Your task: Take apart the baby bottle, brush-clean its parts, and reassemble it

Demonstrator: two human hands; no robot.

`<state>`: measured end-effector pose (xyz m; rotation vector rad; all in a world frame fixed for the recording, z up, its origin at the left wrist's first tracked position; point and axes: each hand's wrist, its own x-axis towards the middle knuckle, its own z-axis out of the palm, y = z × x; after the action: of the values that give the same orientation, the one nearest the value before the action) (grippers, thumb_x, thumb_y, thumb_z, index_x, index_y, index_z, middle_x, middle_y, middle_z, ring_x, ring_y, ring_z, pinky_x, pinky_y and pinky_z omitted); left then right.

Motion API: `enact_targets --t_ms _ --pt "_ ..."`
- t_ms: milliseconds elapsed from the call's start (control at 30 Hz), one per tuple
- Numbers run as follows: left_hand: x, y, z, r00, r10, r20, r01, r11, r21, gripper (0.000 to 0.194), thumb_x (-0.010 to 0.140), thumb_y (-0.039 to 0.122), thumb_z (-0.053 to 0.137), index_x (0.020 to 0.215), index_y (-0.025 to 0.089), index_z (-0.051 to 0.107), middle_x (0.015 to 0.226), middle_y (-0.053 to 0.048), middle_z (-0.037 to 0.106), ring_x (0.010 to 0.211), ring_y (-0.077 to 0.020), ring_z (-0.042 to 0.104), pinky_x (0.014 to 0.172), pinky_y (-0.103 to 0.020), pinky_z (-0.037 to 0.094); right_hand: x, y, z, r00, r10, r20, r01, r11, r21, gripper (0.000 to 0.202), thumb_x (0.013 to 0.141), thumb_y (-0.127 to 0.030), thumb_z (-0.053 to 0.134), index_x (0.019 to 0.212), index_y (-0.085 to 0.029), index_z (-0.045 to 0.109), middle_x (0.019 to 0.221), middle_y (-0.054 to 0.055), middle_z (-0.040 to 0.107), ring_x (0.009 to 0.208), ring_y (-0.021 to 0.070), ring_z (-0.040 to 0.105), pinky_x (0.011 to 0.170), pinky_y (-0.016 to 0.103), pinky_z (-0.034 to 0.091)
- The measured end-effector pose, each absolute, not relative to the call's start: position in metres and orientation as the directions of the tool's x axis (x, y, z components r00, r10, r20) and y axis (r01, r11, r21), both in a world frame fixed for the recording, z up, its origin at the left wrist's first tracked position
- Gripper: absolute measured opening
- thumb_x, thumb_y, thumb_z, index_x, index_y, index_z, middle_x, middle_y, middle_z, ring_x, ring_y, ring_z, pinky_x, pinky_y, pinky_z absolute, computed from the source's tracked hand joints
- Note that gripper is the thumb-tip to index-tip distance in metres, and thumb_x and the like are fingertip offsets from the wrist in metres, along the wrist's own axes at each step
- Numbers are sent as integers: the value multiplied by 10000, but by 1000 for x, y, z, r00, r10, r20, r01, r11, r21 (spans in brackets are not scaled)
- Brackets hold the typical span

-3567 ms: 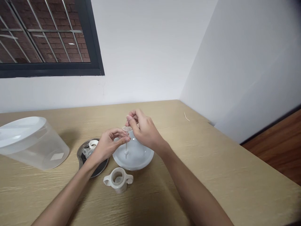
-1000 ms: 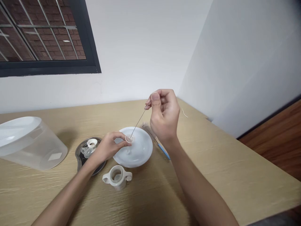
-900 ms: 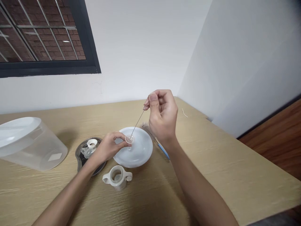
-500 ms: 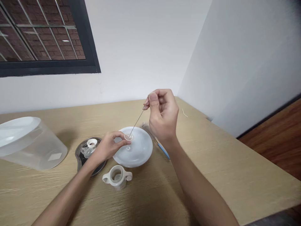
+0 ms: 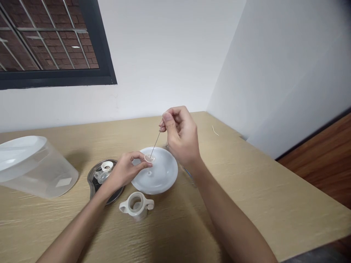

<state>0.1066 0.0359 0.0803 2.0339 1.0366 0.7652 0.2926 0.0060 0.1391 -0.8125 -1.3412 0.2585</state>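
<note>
Left hand (image 5: 127, 170) pinches clear piece (image 5: 148, 159); right hand (image 5: 181, 135), thin rod (image 5: 155, 143)

The left hand (image 5: 126, 170) pinches a small clear plastic piece with a round rim (image 5: 148, 158) between its fingers, above a round white bowl (image 5: 166, 179). The right hand (image 5: 181, 135), higher up, grips a thin metal wire (image 5: 155, 143) that slants down to the clear piece's round mouth. Nearer the camera, an off-white two-handled cup (image 5: 140, 214) stands upright on the pale wood-look tabletop (image 5: 246, 204). Left of the bowl, a curved metal tray (image 5: 118, 190) holds a white ring (image 5: 107, 170); farther left lies a translucent plastic tub (image 5: 52, 171), apparently tilted, with a white lid (image 5: 22, 148)
</note>
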Motion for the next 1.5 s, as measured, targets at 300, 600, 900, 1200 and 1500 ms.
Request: enact_targets --t_ms 300,600,900,1200,1500 --pt "107 38 77 418 879 228 465 -422 778 164 818 386 744 752 237 766 811 4 778 808 -210 682 739 -303 481 285 7 134 112 668 736 300 683 -666 137 1051 -292 511 924 -241 507 797 -29 592 739 117 636 704 280 520" --pt "106 37 78 405 882 240 456 -423 783 216 804 435 753 731 232 748 789 1 766 806 -212 674 740 -309 478 285 10 131 104 688 718 285 671 -685 149 1051 -309 511 920 -237 511 794 -28 589 738 121 638 711 286 507" --pt "106 37 79 399 879 260 448 -434 782 203 792 430 752 728 237 753 764 -2 754 783 -210 664 707 -308 475 284 10 130 108 705 701 281 655 -701 149 1050 -319 509 924 -238 509 793 -30 590 737 120 637 720 282 510" --pt "107 36 81 388 882 268 445 -433 784 202 781 427 758 715 235 752 748 -6 754 770 -211 662 747 -322 480 284 11 130 100 713 694 277 650 -708 154 1050 -331 503 925 -241 503 797 -28 590 740 121 632 723 286 511" --pt "106 35 81 387 882 270 444 -434 784 195 781 417 765 718 234 750 742 -1 745 769 -208 654 751 -318 476 283 11 129 76 721 688 289 645 -708 162 1051 -342 495 923 -243 499 810 -24 589 744 123 626 720 287 508"
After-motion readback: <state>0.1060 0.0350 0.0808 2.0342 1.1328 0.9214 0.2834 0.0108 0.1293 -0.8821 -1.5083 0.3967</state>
